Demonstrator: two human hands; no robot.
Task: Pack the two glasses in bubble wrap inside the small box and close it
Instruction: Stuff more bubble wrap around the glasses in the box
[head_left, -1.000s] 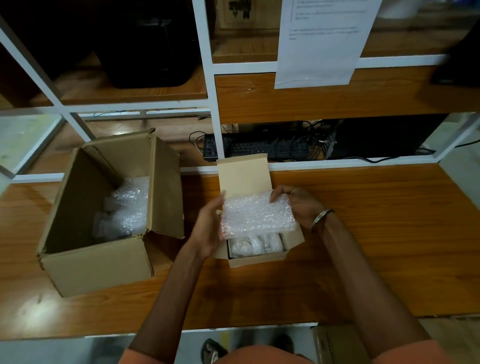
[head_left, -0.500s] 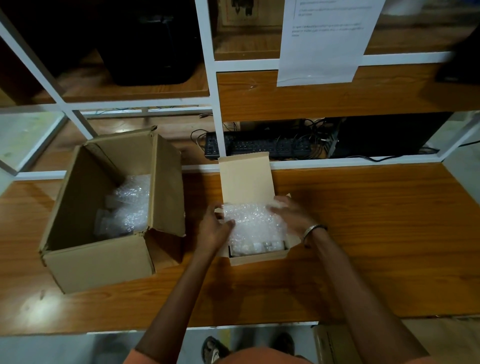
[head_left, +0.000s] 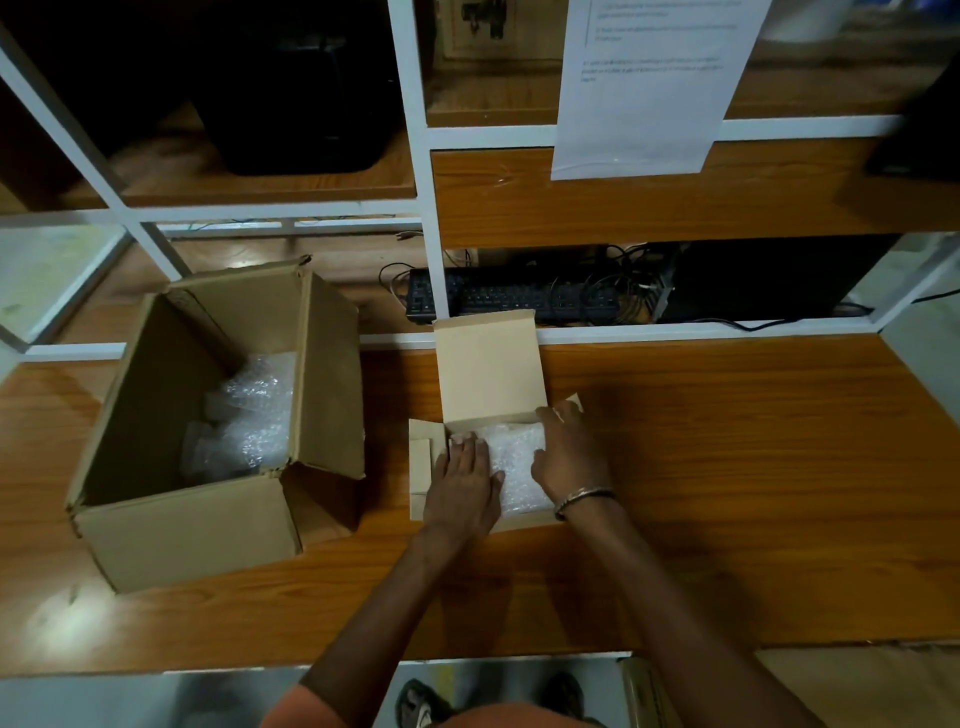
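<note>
The small cardboard box (head_left: 488, 374) stands open on the wooden table, its lid upright at the back and a side flap lying out to the left. A sheet of bubble wrap (head_left: 514, 462) fills the top of it and hides what lies beneath. My left hand (head_left: 462, 483) lies flat on the wrap's left part, fingers straight and pressing down. My right hand (head_left: 569, 457) presses on the wrap's right edge, fingers reaching to the box's far right corner. The glasses themselves cannot be seen.
A large open cardboard box (head_left: 208, 499) with more bubble wrap (head_left: 244, 415) inside stands to the left. Behind the table edge lie a black keyboard (head_left: 519, 299) and tangled cables under a white-framed shelf. A paper sheet (head_left: 649, 83) hangs above.
Both hands lowered the bubble wrap sheet from above the small box into it and now press it flat. The wrapped items seen at the box's front are covered.
</note>
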